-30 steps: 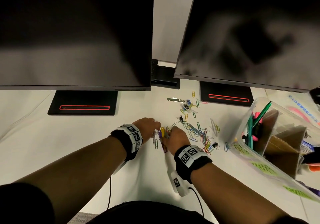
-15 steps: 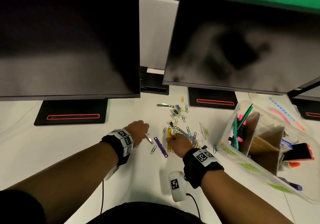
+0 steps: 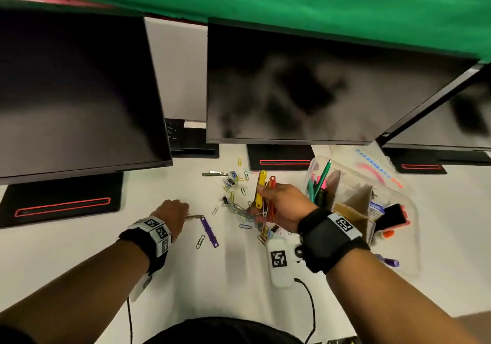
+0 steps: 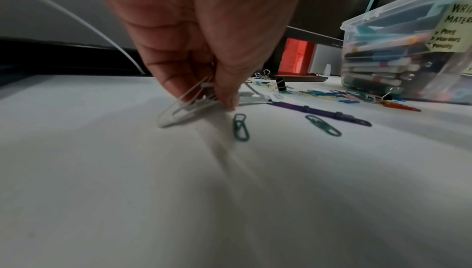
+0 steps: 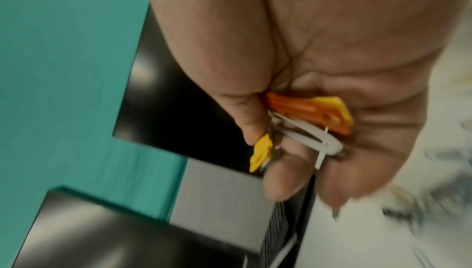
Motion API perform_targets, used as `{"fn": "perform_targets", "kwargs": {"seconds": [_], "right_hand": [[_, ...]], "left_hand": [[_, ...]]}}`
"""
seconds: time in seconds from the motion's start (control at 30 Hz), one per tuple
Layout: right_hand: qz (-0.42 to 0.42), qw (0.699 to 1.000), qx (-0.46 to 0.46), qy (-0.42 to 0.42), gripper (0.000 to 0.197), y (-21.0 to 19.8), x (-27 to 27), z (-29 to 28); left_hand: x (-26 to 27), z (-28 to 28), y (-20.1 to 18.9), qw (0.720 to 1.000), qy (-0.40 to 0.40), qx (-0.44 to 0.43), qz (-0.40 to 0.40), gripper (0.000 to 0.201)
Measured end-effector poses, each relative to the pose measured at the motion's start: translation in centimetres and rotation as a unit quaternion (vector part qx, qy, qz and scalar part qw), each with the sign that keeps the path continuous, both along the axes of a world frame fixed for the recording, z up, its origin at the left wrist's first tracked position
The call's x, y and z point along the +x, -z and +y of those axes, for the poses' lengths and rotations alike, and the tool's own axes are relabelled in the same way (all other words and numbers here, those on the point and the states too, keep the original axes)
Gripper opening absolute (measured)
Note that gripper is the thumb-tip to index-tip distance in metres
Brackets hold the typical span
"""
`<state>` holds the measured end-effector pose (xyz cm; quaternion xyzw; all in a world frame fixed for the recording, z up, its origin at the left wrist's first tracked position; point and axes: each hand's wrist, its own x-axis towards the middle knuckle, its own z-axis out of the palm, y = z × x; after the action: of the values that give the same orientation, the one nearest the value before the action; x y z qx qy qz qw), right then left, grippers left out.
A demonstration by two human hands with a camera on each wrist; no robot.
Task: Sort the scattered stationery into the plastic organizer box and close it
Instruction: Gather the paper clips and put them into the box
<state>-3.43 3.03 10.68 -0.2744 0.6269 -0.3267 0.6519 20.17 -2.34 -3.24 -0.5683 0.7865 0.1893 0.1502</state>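
Note:
My right hand [image 3: 276,205] is lifted above the desk and grips a yellow strip fastener [image 3: 259,187], a red one [image 3: 271,192] and white clips [image 5: 314,139]. My left hand [image 3: 174,214] stays low on the desk, its fingertips [image 4: 224,96] pinching a bundle of white paper clips [image 4: 184,106]. Just right of it lies a purple strip fastener [image 3: 210,230] with a metal end. Coloured paper clips [image 3: 239,210] and binder clips lie scattered mid-desk. The clear plastic organizer box [image 3: 398,195] stands open at right, holding pens and cardboard dividers.
Three dark monitors on black stands [image 3: 63,200] line the back of the white desk. The box's clear lid [image 3: 372,168] lies behind the box. A white tagged device [image 3: 277,261] with a black cable lies near my right wrist. Two green paper clips [image 4: 323,125] lie before the purple strip.
My right hand has risen off the desk and moved right toward the box, carrying the yellow and red strips. My left hand drew back left with the white clips. My head tilted up.

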Motion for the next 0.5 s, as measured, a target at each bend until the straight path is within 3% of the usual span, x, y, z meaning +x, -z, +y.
{"fn": "perform_targets", "kwargs": {"seconds": [0.1, 0.23, 0.3, 0.4, 0.5], "right_hand": [[0.025, 0.999, -0.022, 0.035, 0.019, -2.3, -4.5, 0.0], [0.192, 0.977, -0.033, 0.084, 0.019, -3.7, -10.8, -0.2], [0.327, 0.944, -0.004, 0.050, 0.025, -3.5, -13.8, -0.3], [0.499, 0.858, 0.100, -0.069, 0.035, -2.2, -17.2, -0.4], [0.534, 0.822, 0.158, -0.118, 0.027, -0.7, -18.5, -0.6]], "left_hand": [[-0.2, 0.0, -0.4, 1.000, -0.007, 0.014, -0.010, 0.028], [-0.6, -0.1, -1.6, 0.998, -0.042, 0.040, 0.010, 0.029], [-1.2, -0.4, -2.4, 0.996, -0.067, 0.038, 0.036, 0.028], [-2.5, -0.8, -3.5, 0.989, -0.096, 0.027, 0.106, 0.029], [-4.8, -0.6, -4.9, 0.973, -0.120, 0.045, 0.190, 0.024]]}}
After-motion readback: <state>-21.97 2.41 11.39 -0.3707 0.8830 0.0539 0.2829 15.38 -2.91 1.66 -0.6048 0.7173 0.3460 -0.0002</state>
